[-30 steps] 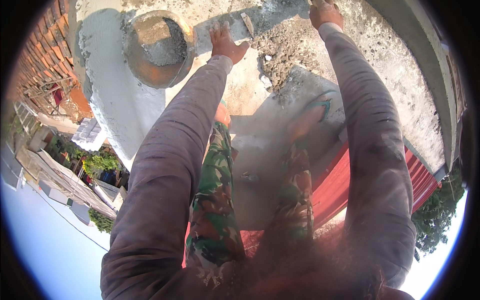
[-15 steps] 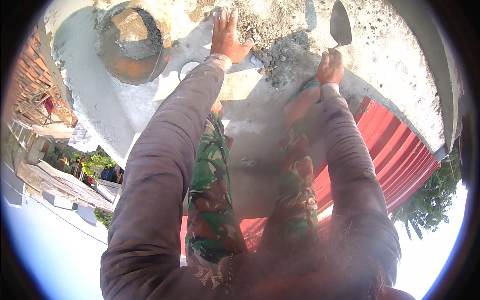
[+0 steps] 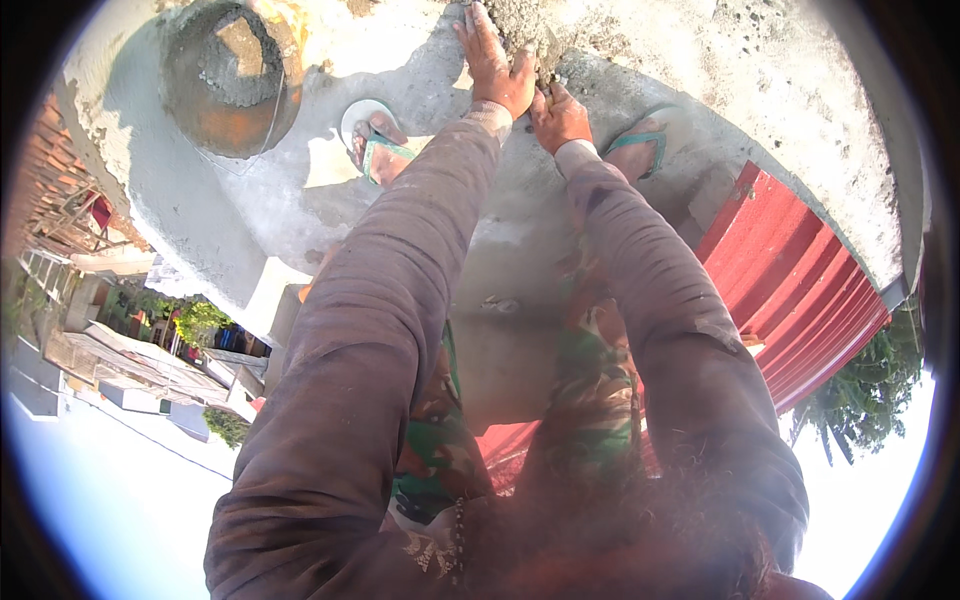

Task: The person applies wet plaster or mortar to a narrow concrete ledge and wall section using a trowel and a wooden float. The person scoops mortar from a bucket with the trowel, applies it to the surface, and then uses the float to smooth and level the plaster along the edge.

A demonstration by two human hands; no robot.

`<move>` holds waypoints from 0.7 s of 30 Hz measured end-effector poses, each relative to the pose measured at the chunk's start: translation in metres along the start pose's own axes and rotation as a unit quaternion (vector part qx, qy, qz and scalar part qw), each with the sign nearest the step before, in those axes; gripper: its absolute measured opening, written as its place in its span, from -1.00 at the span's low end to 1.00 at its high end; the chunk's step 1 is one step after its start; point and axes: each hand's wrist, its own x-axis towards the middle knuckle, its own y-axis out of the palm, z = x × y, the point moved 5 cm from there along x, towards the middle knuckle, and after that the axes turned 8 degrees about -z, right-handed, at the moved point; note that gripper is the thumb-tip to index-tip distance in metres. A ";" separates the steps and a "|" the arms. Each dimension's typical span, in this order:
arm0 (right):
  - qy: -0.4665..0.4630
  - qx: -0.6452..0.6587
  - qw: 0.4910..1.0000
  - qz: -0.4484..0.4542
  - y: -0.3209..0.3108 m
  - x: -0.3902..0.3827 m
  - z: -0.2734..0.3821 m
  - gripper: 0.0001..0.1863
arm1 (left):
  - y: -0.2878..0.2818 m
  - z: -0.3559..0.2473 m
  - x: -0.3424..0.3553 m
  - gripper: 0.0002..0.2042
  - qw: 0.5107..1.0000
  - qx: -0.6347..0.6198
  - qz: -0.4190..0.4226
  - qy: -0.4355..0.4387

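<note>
My left hand [image 3: 497, 75] lies with fingers stretched out along the side of a heap of wet grey mortar [image 3: 517, 22] on the concrete slab. Close beside it, my right hand [image 3: 561, 120] is closed in a fist-like grip at the near edge of that mortar. It held a pointed trowel in the earlier picture; the blade is now hard to make out between the hands and the mortar. To the left stands a round bucket [image 3: 205, 122] with a wire handle, partly filled with mortar.
My feet, in flip-flops, stand on either side: the left sandal [image 3: 372, 150] and the right sandal [image 3: 655, 140]. Red corrugated sheeting [image 3: 790, 290] lies lower at the right, past the slab's edge. Rooftops [image 3: 140, 360] and a tree [image 3: 865, 375] show far below.
My right hand has swung left from the trowel's raised place on the right to beside my left hand. My left hand has shifted right, and the bucket appears farther left in view.
</note>
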 end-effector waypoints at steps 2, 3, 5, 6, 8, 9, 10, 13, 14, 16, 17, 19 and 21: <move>0.000 0.041 0.999 -0.008 0.015 -0.013 0.006 -0.61 | 0.002 -0.012 -0.010 -0.18 0.998 -0.004 -0.007 -0.060; -0.010 0.063 0.998 -0.021 0.017 -0.018 0.010 -0.65 | 0.000 -0.016 -0.009 -0.19 0.997 -0.032 -0.016 -0.067; -0.027 0.073 0.996 -0.032 0.018 -0.024 0.018 -0.70 | -0.008 -0.013 -0.013 -0.20 0.995 -0.060 -0.013 -0.085; -0.034 0.060 0.997 -0.028 0.011 -0.033 0.027 -0.71 | -0.013 -0.012 -0.014 -0.19 0.993 -0.073 -0.014 -0.095; -0.042 0.033 0.998 -0.028 -0.006 -0.054 0.049 -0.72 | -0.032 -0.031 -0.012 -0.24 0.983 -0.152 -0.035 -0.099; -0.048 0.034 0.998 -0.026 -0.017 -0.068 0.067 -0.71 | -0.047 -0.045 -0.012 -0.27 0.976 -0.190 -0.049 -0.099; -0.051 0.036 0.998 -0.025 -0.029 -0.083 0.087 -0.70 | -0.062 -0.055 -0.013 -0.26 0.962 -0.235 -0.057 -0.128; -0.085 0.064 0.994 -0.014 -0.052 -0.124 0.150 -0.64 | -0.139 -0.102 -0.008 -0.53 0.993 0.024 -0.079 0.082; -0.086 0.071 0.994 0.012 -0.057 -0.137 0.177 -0.64 | -0.170 -0.125 -0.007 -0.60 0.980 0.099 -0.100 0.141; -0.122 0.087 0.988 0.035 -0.067 -0.159 0.235 -0.64 | -0.226 -0.149 0.009 -0.68 0.947 0.219 -0.131 0.197; -0.183 0.104 0.978 0.006 -0.065 -0.166 0.259 -0.66 | -0.251 -0.156 0.019 -0.71 0.933 0.266 -0.157 0.182; -0.226 0.093 0.970 0.017 -0.051 -0.170 0.296 -0.68 | -0.298 -0.129 0.035 -0.72 0.938 0.249 -0.223 0.093; -0.264 0.054 0.963 -0.014 -0.032 -0.157 0.317 -0.68 | -0.330 -0.084 0.056 -0.72 0.949 0.183 -0.251 0.050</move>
